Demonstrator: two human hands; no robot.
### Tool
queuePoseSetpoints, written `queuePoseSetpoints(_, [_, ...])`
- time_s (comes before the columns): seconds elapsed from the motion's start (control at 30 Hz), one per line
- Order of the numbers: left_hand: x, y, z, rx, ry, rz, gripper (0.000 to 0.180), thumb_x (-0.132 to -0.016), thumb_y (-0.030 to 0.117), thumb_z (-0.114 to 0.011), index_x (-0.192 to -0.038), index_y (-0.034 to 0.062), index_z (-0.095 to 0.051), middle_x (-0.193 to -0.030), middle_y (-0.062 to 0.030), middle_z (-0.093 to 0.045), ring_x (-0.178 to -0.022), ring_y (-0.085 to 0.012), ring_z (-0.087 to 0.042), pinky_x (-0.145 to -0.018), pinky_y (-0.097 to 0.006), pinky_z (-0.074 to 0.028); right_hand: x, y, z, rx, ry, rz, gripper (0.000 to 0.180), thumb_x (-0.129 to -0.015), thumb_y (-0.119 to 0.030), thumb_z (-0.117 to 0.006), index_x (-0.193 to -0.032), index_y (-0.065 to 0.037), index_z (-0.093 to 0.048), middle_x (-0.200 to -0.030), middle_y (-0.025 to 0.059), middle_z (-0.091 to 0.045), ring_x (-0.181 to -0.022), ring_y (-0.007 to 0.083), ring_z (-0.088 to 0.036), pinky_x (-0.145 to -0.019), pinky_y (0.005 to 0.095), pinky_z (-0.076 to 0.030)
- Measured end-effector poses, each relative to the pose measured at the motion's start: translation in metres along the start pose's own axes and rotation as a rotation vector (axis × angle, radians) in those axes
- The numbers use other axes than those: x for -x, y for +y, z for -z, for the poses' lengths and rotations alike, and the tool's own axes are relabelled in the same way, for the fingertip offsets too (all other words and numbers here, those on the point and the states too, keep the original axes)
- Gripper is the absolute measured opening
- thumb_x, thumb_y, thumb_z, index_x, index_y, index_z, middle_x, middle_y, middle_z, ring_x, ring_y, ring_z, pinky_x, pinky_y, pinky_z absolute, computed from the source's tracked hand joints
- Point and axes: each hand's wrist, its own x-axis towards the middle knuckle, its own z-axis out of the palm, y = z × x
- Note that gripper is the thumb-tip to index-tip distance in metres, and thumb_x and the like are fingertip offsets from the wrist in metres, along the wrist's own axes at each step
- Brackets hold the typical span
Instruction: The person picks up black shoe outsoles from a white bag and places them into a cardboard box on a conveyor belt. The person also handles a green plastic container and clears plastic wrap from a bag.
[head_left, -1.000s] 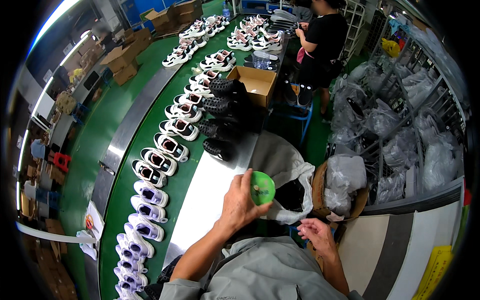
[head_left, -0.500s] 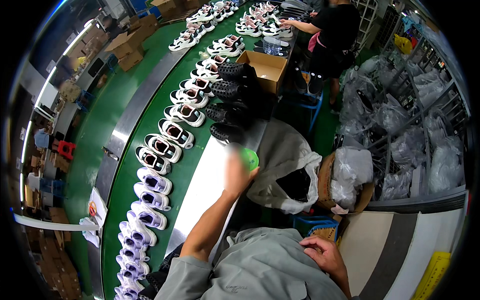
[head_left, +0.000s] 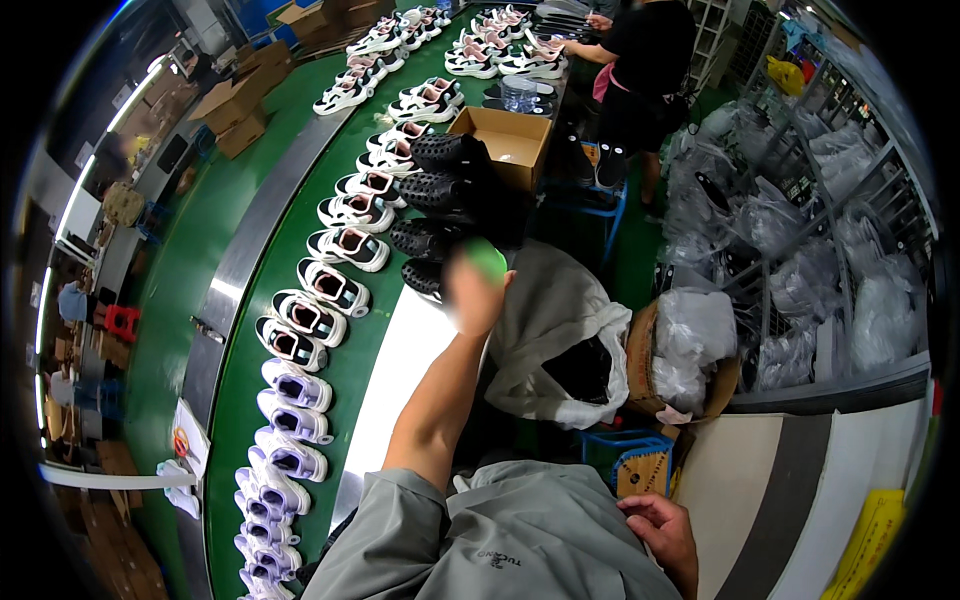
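My left hand (head_left: 480, 298) reaches forward over the metal-topped worktable (head_left: 400, 350). Its fingers are closed on a bright green round thing (head_left: 486, 260), whose kind is partly hidden and blurred. Just beyond and beside it lie several black shoes with studded surfaces (head_left: 432, 188). By my right side, in front of the grey shirt, my right hand (head_left: 662, 535) hangs with fingers loosely bent and a little apart, holding nothing.
A row of white-and-black sneakers (head_left: 345, 250) and lilac sneakers (head_left: 297, 390) runs along the green conveyor belt (head_left: 350, 400). An open cardboard box (head_left: 510, 150) stands past the black shoes. On the right are a white sack (head_left: 540, 390) and a rack of plastic-wrapped bundles (head_left: 790, 270). Another person (head_left: 645, 70) works at the far end.
My left hand has moved farther forward with the green thing, up to the nearest black shoes. The whole view has shifted slightly. My right hand stays by my side.
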Motion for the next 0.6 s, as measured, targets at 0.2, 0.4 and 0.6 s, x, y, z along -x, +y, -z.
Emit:
queuePoseSetpoints(0.2, [0.004, 0.022, 0.028, -0.017, -0.023, 0.086, 0.113, -0.065, 0.047, -0.09, -0.15, 0.0016, -0.03, -0.114, -0.0301, -0.054, -0.1, -0.0463, -0.059, -0.086, -0.048, -0.05, 0.004, -0.01, -0.006, -0.023, 0.048, 0.006, 0.031, -0.092, -0.012, -0.066, -0.118, 0.004, -0.064, -0.109, 0.0102, -0.069, -0.097, 0.0154, -0.064, -0.09, 0.0293, -0.05])
queuePoseSetpoints(0.4, [0.102, -0.008, 0.069, 0.131, -0.238, -0.055, 0.031, -0.086, 0.021, -0.072, -0.11, 0.0029, -0.062, -0.093, -0.0208, -0.063, -0.087, -0.04, -0.062, -0.078, -0.045, -0.051, 0.002, -0.036, 0.0, 0.104, -0.032, 0.478, 0.027, -0.09, -0.021, -0.069, -0.104, 0.002, -0.067, -0.104, 0.0164, -0.066, -0.097, 0.0288, -0.065, -0.081, 0.0398, -0.052])
queuePoseSetpoints(0.6, [0.169, -0.052, 0.075, -0.188, -0.506, -0.162, 0.028, -0.086, 0.027, -0.072, -0.095, 0.0013, -0.067, -0.095, -0.0198, -0.066, -0.096, -0.0401, -0.061, -0.082, -0.047, -0.049, -0.044, -0.115, -0.024, 0.175, -0.867, 0.852, 0.051, -0.096, -0.05, -0.06, -0.103, 0.001, -0.065, -0.103, 0.0162, -0.064, -0.095, 0.0326, -0.062, -0.083, 0.0385, -0.049])
